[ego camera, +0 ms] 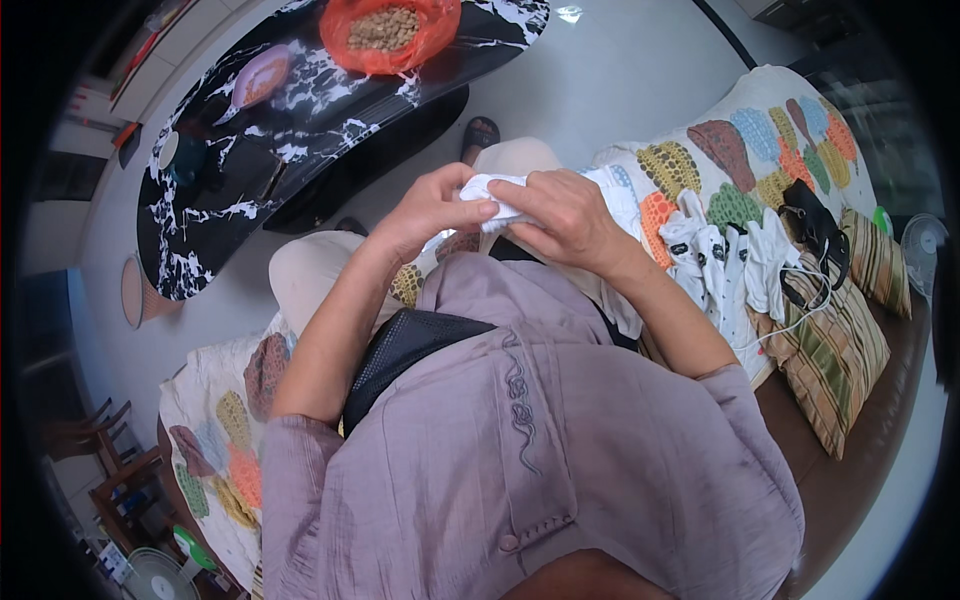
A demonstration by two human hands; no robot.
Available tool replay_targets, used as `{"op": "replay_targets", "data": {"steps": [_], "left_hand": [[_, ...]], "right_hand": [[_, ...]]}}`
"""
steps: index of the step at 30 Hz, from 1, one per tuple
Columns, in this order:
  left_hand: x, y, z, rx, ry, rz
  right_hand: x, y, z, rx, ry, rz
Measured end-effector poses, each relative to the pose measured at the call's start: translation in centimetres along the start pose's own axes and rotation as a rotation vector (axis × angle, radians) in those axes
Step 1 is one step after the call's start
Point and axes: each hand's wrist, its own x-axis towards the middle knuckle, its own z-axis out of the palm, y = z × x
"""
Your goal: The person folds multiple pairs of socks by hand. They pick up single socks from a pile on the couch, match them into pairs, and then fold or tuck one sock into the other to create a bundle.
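Note:
Over my lap, both hands grip one small bundle of white ribbed cloth (495, 196), which looks like a rolled or folded sock. My left hand (424, 206) pinches its left end between thumb and fingers. From the other side my right hand (566, 214) holds it, with the index finger laid across the top. The fingers cover much of the bundle. Several white socks with dark patterns (720, 255) lie side by side on the sofa to my right. Close behind my right hand is a white cloth with a blue dotted edge (616, 187).
A black marbled table (330, 97) ahead bears a red plastic bag of nuts or beans (384, 28), a pink scoop-shaped dish (260, 77) and a dark mug (182, 156). Striped cushions (832, 352), a black bag (814, 225) and a white cable (806, 319) lie at right on the sofa.

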Motion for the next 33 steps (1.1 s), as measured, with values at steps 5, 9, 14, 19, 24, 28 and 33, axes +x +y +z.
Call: {"op": "replay_targets", "data": {"steps": [5, 9, 14, 19, 24, 28, 33], "left_hand": [[-0.2, 0.2, 0.8, -0.069, -0.065, 0.009], [-0.3, 0.1, 0.5, 0.050, -0.127, 0.008], [0.0, 0.3, 0.1, 0.282, -0.121, 0.065], [0.1, 0.4, -0.1, 0.514, -0.091, 0.096], [-0.2, 0.5, 1.0, 0.289, -0.064, 0.119], [0.0, 0.5, 0.8, 0.197, 0.006, 0.208], [-0.5, 1.6, 1.3, 0.497, 0.137, 0.337]], "right_hand": [[0.8, -0.4, -0.8, -0.067, -0.062, -0.153], [1.2, -0.6, -1.2, -0.072, -0.096, -0.201], [1.0, 0.1, -1.0, -0.076, -0.115, -0.213], [1.1, 0.2, -1.3, -0.077, -0.167, -0.226], [1.3, 0.8, -1.8, -0.028, -0.192, -0.195], [1.5, 1.3, -1.5, -0.005, -0.086, -0.050], [1.4, 1.5, -0.8, -0.044, -0.063, -0.015]]}}
